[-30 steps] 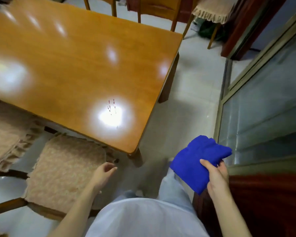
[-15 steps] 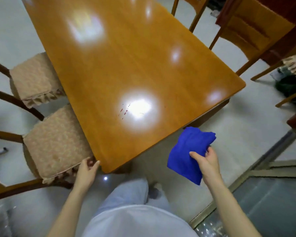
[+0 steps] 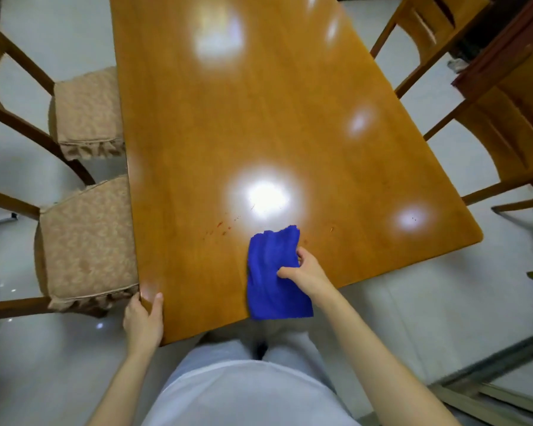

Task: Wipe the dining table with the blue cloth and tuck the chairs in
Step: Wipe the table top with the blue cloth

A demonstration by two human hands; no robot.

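The glossy wooden dining table stretches away from me, with small red specks near its close end. A folded blue cloth lies over the near part of the tabletop, its lower end reaching the table's edge. My right hand grips the cloth's right side. My left hand clasps the table's near left corner, thumb on top. Two cushioned chairs stand at the left side, seats partly under the table. Two wooden chairs stand off the right side.
Pale tiled floor surrounds the table. A dark red cabinet stands at the far right behind the chairs. A metal-framed glass door track runs along the floor at lower right. My light trousers fill the bottom centre.
I have turned to face the table's short end. My right hand brought the cloth from mid-air down onto the tabletop. My left hand moved from the chair cushion to the table corner.
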